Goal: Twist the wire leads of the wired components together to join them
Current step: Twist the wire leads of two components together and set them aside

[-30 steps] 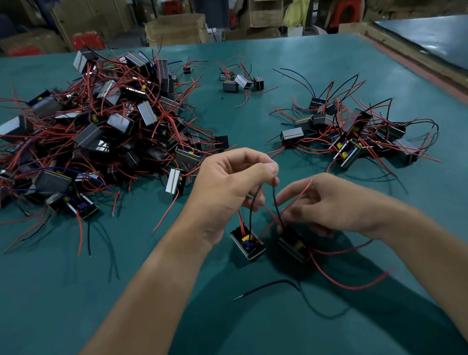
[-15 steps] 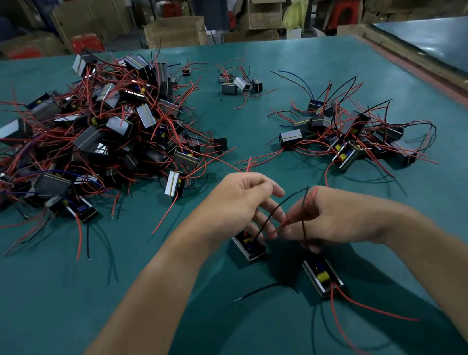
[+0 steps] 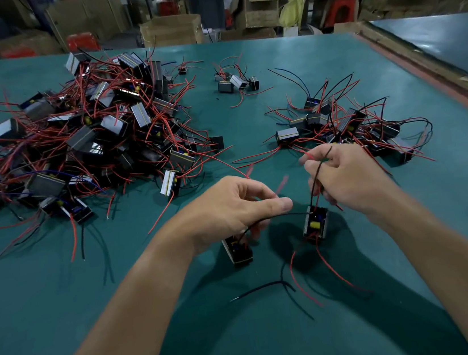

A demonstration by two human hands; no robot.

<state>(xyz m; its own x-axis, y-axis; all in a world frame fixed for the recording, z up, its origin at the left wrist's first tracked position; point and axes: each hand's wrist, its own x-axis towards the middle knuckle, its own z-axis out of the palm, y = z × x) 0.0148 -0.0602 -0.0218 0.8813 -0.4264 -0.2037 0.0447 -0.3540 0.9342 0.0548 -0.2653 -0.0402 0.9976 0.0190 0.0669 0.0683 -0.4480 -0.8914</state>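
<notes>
Near the bench's (image 3: 67, 318) front edge, the right hand (image 3: 346, 180) is pinching a black lead (image 3: 315, 172) rising from 1 tilted component (image 3: 315, 223). The left hand (image 3: 236, 206) is curling its fingers above a 2nd component (image 3: 238, 251); whether it is gripping anything is hidden. A large pile (image 3: 88, 143) is lying toward the far left corner, and a smaller cluster (image 3: 348, 129) toward the right edge.

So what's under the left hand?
A small black component on the table, partly covered by the left hand. A black lead arcs out; whether the fingers hold it is hidden.
</notes>
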